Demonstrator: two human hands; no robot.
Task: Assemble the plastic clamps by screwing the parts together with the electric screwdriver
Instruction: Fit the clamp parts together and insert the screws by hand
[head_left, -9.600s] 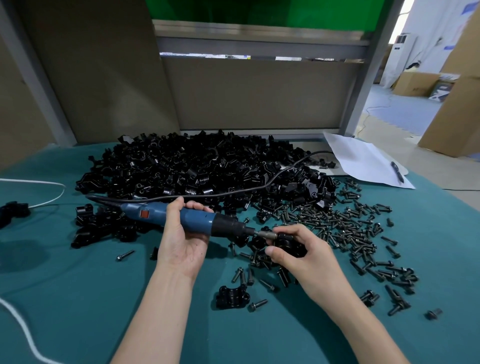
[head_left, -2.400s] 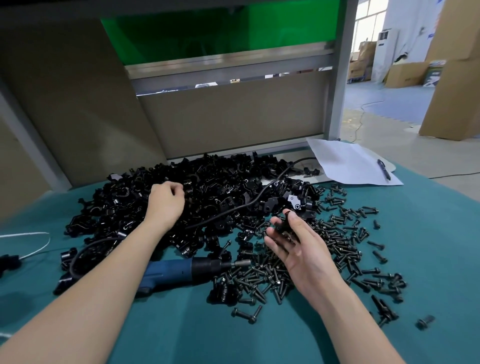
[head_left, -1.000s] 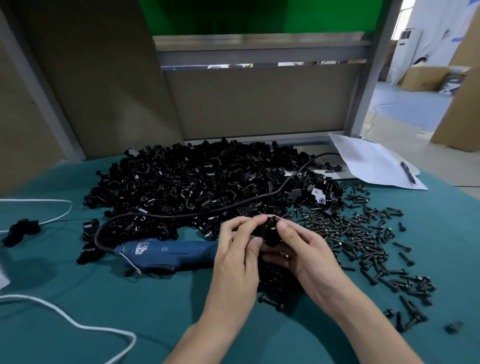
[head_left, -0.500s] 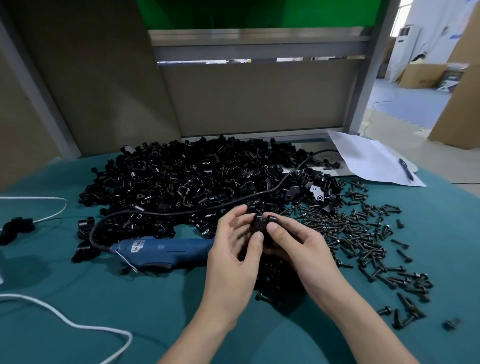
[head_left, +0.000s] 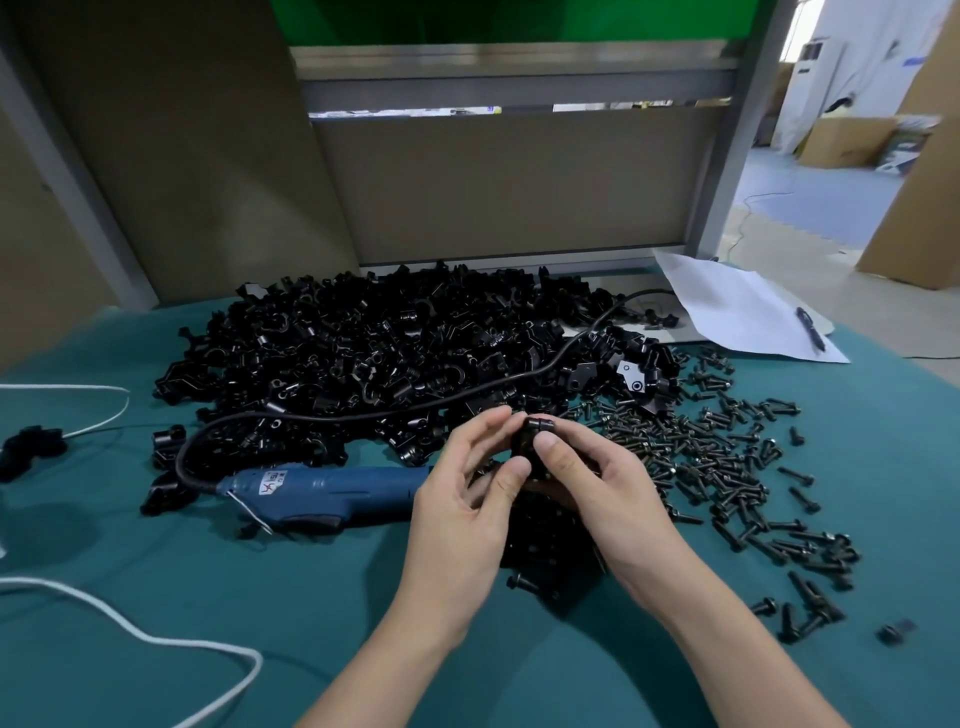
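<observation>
Black plastic is what I have between my fingers: one small clamp (head_left: 532, 441), raised just above the teal table cover (head_left: 156, 597) near the middle of my view. My left hand (head_left: 467, 499) curls round it from the left, thumb and forefinger pinching its side. My right hand (head_left: 587, 483) grips it from the other side, thumb pressed on its front face. How the halves sit together I cannot tell; my fingers hide most of it.

My blue electric screwdriver (head_left: 322, 491) lies on its side on the cover, just left of my left hand, with its tip hidden behind that hand. Its black cord (head_left: 363, 413) loops out of the rear end and runs across the big pile of clamp parts (head_left: 389, 353) beyond my hands. Loose dark screws (head_left: 701, 457) are scattered to my right. At the far right corner a pen (head_left: 810, 335) rests on a white sheet of paper (head_left: 737, 312). A white cable (head_left: 156, 639) curves over the cover near my left forearm.
</observation>
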